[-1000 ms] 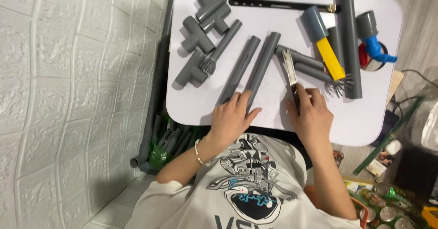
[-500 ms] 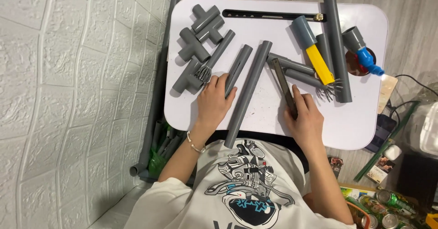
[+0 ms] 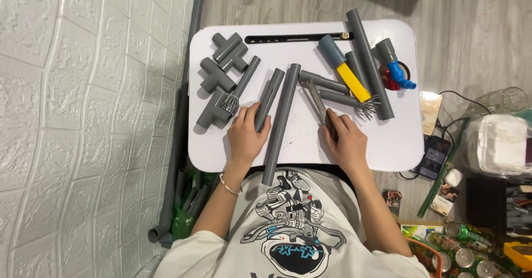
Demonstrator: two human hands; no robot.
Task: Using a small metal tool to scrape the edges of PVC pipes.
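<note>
A small white table stands against the wall, and the person sits at its near edge. The left hand is curled over the near end of a short grey pipe, fingers wrapped partly round it. Just right of that pipe lies a long pipe, touching or nearly touching it; its near end sticks out past the table's near edge, over the person's lap. The right hand lies right of the long pipe, fingers closed loosely on the handle of a slim metal tool that points toward the table's far edge.

Between the long pipe and the tool the table top shows bare, and again right of the right hand out to the table's right edge. The table's far left is crowded with grey fittings; a black bar runs along the far edge. Far right lie more pipes, a yellow-handled tool and a blue valve close to the right edge.
</note>
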